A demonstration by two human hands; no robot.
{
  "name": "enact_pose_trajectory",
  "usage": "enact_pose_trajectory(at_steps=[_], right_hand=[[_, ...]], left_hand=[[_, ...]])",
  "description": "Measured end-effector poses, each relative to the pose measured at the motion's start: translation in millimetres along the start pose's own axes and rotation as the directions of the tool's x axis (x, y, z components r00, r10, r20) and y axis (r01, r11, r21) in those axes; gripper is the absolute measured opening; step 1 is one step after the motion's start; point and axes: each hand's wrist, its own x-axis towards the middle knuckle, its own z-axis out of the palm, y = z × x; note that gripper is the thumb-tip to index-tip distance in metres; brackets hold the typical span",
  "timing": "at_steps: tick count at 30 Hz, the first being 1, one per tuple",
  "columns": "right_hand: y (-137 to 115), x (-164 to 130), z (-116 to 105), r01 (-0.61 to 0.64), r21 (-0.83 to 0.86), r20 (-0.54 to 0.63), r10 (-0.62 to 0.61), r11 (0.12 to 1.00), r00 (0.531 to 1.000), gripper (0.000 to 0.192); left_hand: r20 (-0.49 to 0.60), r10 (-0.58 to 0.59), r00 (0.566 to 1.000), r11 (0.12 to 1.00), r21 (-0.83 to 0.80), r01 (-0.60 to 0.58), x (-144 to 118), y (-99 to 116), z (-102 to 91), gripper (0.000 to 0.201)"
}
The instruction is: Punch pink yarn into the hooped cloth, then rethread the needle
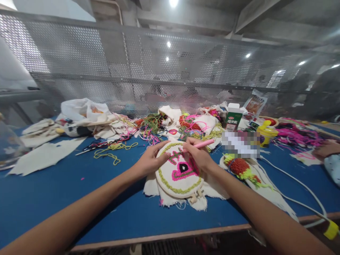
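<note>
A round embroidery hoop (166,175) holds white cloth in front of me, over the blue table. The cloth bears a yellow-green looped border, a pink shape with a black and white centre, and green stitches near the top. My left hand (151,159) grips the hoop's upper left side, thumb on top and the other fingers partly hidden. In my right hand (197,154) is a pink pen-shaped tool (205,143), slanting up to the right. Its tip is hidden behind the fingers, close to the upper part of the cloth. Ragged fabric edges hang out beneath the hoop.
Scissors (84,151) and loose yellow yarn (114,156) lie left. Tangled yarn (150,124) and cloth pieces line the back, below a perforated metal screen (111,67). Right are a green-white carton (233,118), a yellow container (267,134), a white cable (297,182) and another person's sleeve (332,168).
</note>
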Motion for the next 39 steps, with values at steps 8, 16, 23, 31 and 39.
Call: enact_pose_trajectory(at_steps=[8, 16, 23, 31, 39], right_hand=[[-5, -4, 2, 0.029, 0.124, -0.116, -0.014, 0.992, 0.993, 0.029], [-2, -1, 0, 0.01, 0.28, -0.146, 0.033, 0.96, 0.989, 0.027], [-3, -2, 1, 0.011, 0.277, -0.16, 0.035, 0.961, 0.987, 0.027], [-12, -7, 5, 0.102, -0.149, 0.063, -0.094, 0.984, 0.994, 0.025], [-15, -9, 1, 0.107, -0.021, 0.004, -0.107, 0.994, 0.994, 0.026]], left_hand=[[-0.002, -0.054, 0.999, 0.998, -0.039, 0.054, -3, 7, 1.2, 0.052], [0.0, -0.083, 0.997, 0.995, -0.062, 0.083, -5, 3, 1.4, 0.046], [-0.009, -0.111, 0.994, 0.991, -0.078, 0.11, -7, 6, 1.9, 0.047], [-0.046, -0.039, 0.998, 0.998, -0.042, 0.037, -12, 16, 2.6, 0.048], [-0.027, -0.007, 1.0, 0.997, -0.072, 0.005, -13, 18, 0.9, 0.052]])
